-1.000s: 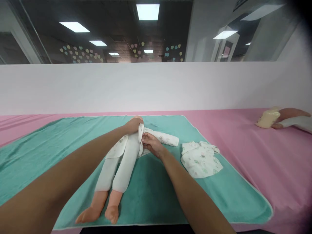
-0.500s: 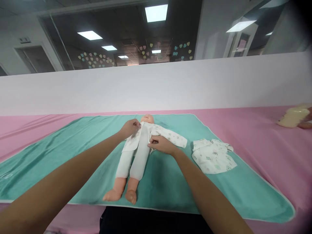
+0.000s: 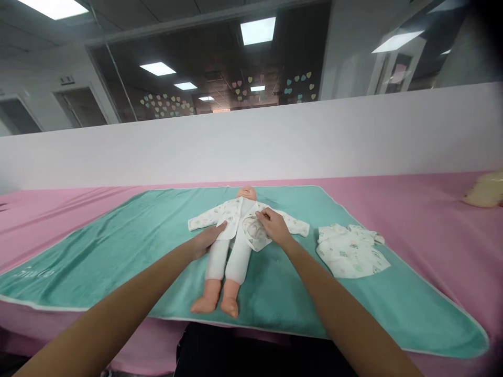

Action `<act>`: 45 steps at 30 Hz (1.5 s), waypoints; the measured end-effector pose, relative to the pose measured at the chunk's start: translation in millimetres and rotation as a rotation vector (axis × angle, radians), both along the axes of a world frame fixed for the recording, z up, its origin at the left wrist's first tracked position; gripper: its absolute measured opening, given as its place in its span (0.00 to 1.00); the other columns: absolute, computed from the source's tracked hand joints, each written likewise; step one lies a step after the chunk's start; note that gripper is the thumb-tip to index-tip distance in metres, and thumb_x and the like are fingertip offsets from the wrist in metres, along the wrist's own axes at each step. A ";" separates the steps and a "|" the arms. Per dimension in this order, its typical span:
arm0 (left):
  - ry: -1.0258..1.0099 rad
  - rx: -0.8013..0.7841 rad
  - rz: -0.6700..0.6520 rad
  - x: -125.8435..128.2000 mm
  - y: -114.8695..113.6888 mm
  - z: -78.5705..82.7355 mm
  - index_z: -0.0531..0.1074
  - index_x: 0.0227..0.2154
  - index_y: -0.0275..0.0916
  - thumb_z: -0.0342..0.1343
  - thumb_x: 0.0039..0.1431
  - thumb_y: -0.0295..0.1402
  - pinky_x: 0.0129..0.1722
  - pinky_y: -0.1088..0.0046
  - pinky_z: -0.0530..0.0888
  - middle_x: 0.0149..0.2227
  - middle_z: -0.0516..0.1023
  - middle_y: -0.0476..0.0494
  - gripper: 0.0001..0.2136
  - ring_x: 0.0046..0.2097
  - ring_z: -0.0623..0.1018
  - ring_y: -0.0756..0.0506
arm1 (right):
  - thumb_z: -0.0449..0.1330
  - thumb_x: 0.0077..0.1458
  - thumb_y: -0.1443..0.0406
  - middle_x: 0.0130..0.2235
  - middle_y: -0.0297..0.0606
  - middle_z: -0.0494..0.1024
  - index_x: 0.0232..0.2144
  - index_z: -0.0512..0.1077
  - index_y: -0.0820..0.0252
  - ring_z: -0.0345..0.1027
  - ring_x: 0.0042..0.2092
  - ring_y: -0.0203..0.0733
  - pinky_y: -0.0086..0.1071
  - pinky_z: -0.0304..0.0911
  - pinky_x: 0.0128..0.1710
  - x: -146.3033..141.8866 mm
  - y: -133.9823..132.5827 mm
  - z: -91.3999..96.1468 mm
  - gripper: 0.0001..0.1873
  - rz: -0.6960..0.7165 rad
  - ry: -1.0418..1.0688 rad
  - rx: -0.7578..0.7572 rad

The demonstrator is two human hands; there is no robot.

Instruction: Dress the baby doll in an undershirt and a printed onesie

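Note:
A baby doll (image 3: 210,293) lies on its back with its feet toward me, in white trousers (image 3: 218,260) and an open white printed baby jacket (image 3: 230,213). Both jacket sleeves spread out to the sides. My right hand (image 3: 275,226) pinches the edge of the jacket's right-hand front panel, which is partly folded over and shows its inside. At the doll's other side, my left hand (image 3: 208,240) grips the lower side of the jacket, thumb on top and the other fingers mostly hidden.
A green towel (image 3: 165,283) lies under the doll on a pink cover (image 3: 424,209). To the right rests another white printed baby garment (image 3: 353,254). A pale yellow object (image 3: 485,191) sits at the far right edge. Behind runs a low white wall (image 3: 251,146) below glass.
My left hand has moved from near the doll's shoulder down to the jacket's lower side. The left sleeve now lies spread outward. My right hand has turned the right-hand panel partly over.

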State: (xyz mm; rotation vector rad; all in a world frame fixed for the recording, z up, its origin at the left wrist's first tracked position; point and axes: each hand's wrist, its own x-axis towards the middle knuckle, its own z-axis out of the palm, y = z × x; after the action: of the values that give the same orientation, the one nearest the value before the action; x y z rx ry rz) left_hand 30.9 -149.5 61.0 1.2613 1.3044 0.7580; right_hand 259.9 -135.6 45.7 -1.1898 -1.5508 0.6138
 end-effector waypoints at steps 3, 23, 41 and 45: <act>-0.139 -0.110 0.009 12.8 -0.7 -1.0 0.72 0.39 0.36 0.55 0.47 0.55 0.37 0.67 0.75 0.38 0.79 0.38 0.26 0.38 0.77 0.42 | 0.54 0.50 0.48 0.29 0.36 0.71 0.25 0.64 0.58 0.64 0.34 0.41 0.34 0.58 0.35 7.2 13.9 -14.7 0.19 -0.105 0.021 -0.100; 0.352 0.424 0.433 -58.2 89.2 -51.9 0.63 0.38 0.42 0.45 0.56 0.38 0.33 0.68 0.71 0.41 0.75 0.39 0.09 0.39 0.77 0.41 | 0.50 0.58 0.51 0.59 0.37 0.64 0.53 0.68 0.52 0.51 0.62 0.44 0.43 0.44 0.62 -8.3 9.4 -13.7 0.23 0.130 -0.182 0.084; 0.253 0.579 0.004 -29.3 57.6 -40.9 0.64 0.26 0.41 0.43 0.58 0.49 0.33 0.70 0.65 0.24 0.70 0.51 0.16 0.31 0.70 0.45 | 0.50 0.57 0.58 0.33 0.37 0.69 0.28 0.62 0.57 0.61 0.31 0.40 0.35 0.54 0.29 -43.7 -60.7 3.0 0.09 -0.160 -0.697 -0.091; 0.242 0.573 -0.008 -29.8 55.0 -39.6 0.62 0.24 0.41 0.43 0.57 0.51 0.32 0.71 0.63 0.21 0.67 0.53 0.19 0.30 0.69 0.46 | 0.47 0.57 0.60 0.23 0.30 0.62 0.21 0.54 0.57 0.55 0.27 0.36 0.31 0.49 0.26 -46.7 -41.7 25.9 0.14 -0.043 -0.517 -0.090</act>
State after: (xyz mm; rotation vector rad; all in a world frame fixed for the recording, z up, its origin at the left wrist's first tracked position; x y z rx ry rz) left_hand 1.0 -94.5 21.4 1.8588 1.3169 1.0429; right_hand 213.1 -177.4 71.6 -1.5281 -1.9330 0.3634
